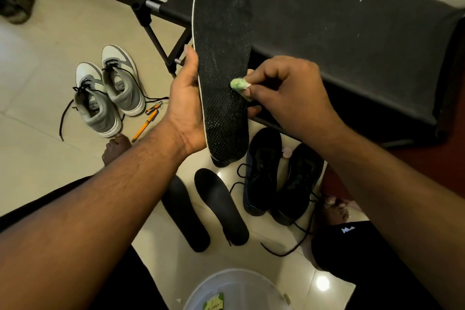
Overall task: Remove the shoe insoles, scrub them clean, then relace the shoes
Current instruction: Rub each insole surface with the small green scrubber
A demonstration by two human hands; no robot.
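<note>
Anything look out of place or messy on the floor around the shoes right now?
Nothing damaged or spilled. Small oddities: an orange pen and a clip-like item lie loose beside the grey sneakers, whose laces trail across the tiles. The black shoes' laces also sprawl loose. Two insoles lie on the floor.

Two insoles lie on the floor, left of one pair of shoes. Another pair stands far left, near a pen.
</note>
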